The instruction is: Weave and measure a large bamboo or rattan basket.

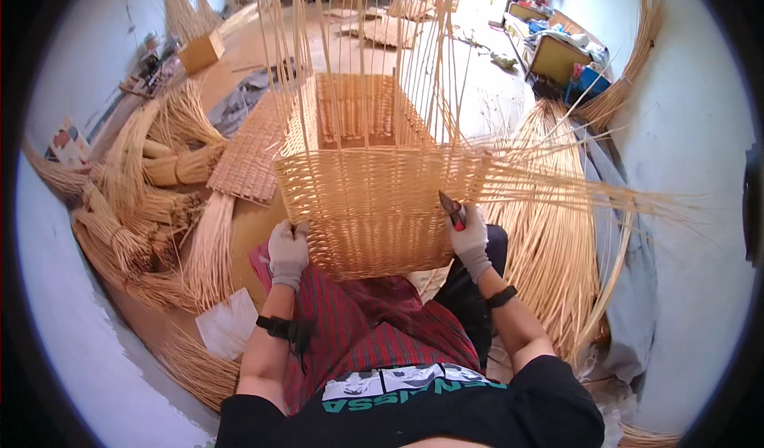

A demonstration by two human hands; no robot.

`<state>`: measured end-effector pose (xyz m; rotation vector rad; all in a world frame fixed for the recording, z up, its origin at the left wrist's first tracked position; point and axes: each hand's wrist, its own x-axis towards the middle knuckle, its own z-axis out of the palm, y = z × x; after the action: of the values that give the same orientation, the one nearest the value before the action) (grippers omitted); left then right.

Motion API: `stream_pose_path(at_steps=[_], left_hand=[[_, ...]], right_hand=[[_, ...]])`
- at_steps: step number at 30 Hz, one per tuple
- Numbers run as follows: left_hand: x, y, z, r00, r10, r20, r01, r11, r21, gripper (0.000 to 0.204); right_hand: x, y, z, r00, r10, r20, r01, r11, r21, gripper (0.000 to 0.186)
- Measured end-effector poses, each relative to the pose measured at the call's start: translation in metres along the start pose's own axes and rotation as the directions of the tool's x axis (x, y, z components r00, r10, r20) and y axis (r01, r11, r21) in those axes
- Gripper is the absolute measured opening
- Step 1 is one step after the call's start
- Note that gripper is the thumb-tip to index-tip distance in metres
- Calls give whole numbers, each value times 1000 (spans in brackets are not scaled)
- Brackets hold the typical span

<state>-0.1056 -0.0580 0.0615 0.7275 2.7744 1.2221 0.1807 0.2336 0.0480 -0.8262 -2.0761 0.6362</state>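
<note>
A rectangular woven basket (366, 209) with tall upright stakes rests over my lap, with long loose strands sticking out from its upper right corner. My left hand (288, 249), in a pale glove, grips the basket's lower left side. My right hand (471, 237), also gloved, is closed round red-handled cutting shears (450, 208) at the right side of the basket, their dark blades angled up and left. A red striped cloth (366, 329) covers my lap beneath the basket.
Reed bundles (143, 193) lie along the left wall beside a flat woven panel (239, 161). Long loose strands (541, 281) spread at my right. Farther back are more woven pieces (382, 30), a box (200, 50) and cluttered furniture (557, 62) by the right wall.
</note>
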Motion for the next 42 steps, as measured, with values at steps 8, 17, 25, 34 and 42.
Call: stream_pose_path(at_steps=[8,17,25,34,42], left_hand=[[71,111,-80,988,-74,-135,16,921,-389,28],[-33,225,3,794,573,-204,-548,529,-648,63],[-59,214,35,767,611,-194,-530,435,-728,73],[13,229,8,889,456,-39,-277,468,-839,32],[127,333,1,859,506,-80,-373,510,-775,28]], right_hand=[[123,-71,-60,999,-14,-38,21,984,174,30],[58,-159,-76,960,-140,243,27,909,416,24],[58,-164,-77,777,-250,578,-169,801,574,19],[245,-186,-74,988,-33,150,5,983,184,30],[287,-175,-46,935,-354,-13,352,933,-72,42]])
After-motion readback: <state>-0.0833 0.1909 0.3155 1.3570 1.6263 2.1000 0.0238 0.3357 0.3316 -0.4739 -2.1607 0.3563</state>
